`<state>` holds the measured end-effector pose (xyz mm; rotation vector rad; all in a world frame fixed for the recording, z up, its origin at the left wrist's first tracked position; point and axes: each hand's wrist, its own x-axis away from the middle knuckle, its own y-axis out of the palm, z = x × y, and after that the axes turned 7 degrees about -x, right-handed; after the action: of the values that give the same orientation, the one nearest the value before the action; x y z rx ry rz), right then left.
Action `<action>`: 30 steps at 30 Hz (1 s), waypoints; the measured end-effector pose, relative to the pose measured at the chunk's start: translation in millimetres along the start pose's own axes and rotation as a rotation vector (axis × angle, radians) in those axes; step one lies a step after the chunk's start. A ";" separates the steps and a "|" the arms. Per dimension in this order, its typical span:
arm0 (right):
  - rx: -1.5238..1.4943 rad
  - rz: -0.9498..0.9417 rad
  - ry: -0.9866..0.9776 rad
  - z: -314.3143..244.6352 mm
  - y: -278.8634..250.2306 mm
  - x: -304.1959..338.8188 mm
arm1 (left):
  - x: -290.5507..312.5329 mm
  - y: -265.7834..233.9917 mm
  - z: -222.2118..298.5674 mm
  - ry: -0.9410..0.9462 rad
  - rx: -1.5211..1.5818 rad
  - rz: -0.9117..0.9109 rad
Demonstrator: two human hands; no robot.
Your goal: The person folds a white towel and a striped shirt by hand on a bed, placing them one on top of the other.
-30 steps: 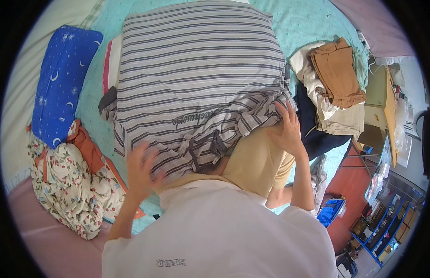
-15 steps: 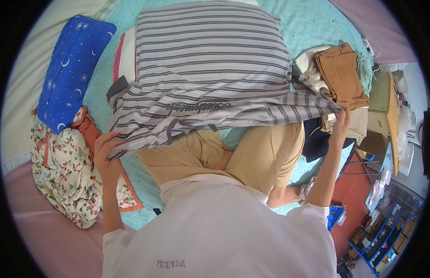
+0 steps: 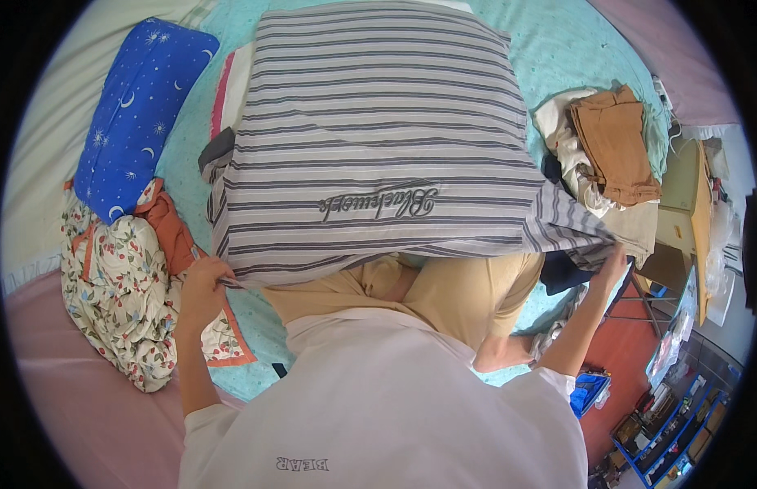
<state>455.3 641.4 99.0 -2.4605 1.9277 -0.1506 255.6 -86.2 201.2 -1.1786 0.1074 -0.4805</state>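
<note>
Head view: left hand (image 3: 202, 287) and right hand (image 3: 611, 267) have fingers pinched on opposite near ends of the striped shirt (image 3: 378, 147), which spreads between and beyond them; held wide apart, they draw its near edge straight, though the left grip seems partly hidden. Left of the left fingers lies floral cloth (image 3: 122, 301); beyond the right, a brown garment (image 3: 619, 147); beyond the left, a pillow (image 3: 142, 114).

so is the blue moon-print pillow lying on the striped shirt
No, the blue moon-print pillow lies apart, left of the striped shirt.
</note>
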 end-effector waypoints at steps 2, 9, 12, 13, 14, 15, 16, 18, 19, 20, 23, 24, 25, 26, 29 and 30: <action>0.744 -0.203 -0.059 29.8 -20.9 -26.6 | -3.7 4.5 -1.8 0.034 -0.094 -0.190; 0.530 -0.539 -0.643 -23.7 188.5 116.0 | -84.8 19.9 85.7 0.122 -0.270 -0.158; 0.551 -0.838 -0.842 -5.4 268.9 189.7 | -163.6 87.4 147.9 0.391 -0.066 0.129; 0.528 -0.953 -0.925 5.3 295.9 208.1 | -178.2 107.4 152.5 0.375 -0.186 0.154; 0.508 -1.067 -1.007 15.8 309.4 215.3 | -184.7 127.5 139.2 0.380 -0.182 0.151; 0.517 -1.061 -1.006 24.2 307.5 211.9 | -191.2 145.1 115.1 0.335 -0.321 0.220; 0.722 -0.992 -1.081 32.2 305.3 209.8 | -195.6 154.4 93.2 0.290 -0.464 0.286; 1.069 -0.791 -1.013 47.2 290.9 190.5 | -192.9 158.3 59.2 0.182 -0.475 0.283; 1.195 -0.663 -0.873 54.5 271.3 165.2 | -190.0 157.5 49.4 0.061 -0.492 0.284; 1.431 -0.488 -0.761 71.2 246.7 142.7 | -190.5 155.7 49.2 0.073 -0.488 0.278; 1.738 -0.507 -0.475 44.5 222.2 95.0 | -191.0 152.5 45.9 0.003 -0.641 0.169; 1.740 -0.506 -0.475 41.4 223.9 92.4 | -191.9 156.4 45.2 0.004 -0.639 0.168; 1.701 -0.445 -0.533 38.8 225.7 90.4 | -191.3 159.9 44.5 -0.009 -0.604 0.197; 1.658 -0.384 -0.589 33.3 229.4 91.1 | -193.0 162.5 45.2 -0.020 -0.571 0.227; 1.153 -0.503 -0.954 32.9 260.2 134.6 | -206.5 161.0 65.3 0.131 -0.459 0.269; 0.943 -0.725 -0.932 27.0 272.6 153.1 | -209.8 159.7 68.0 0.230 -0.418 0.258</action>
<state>229.8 426.0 63.7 -1.8489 0.3891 0.0741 139.0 106.5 48.2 -1.4882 0.5733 -0.3720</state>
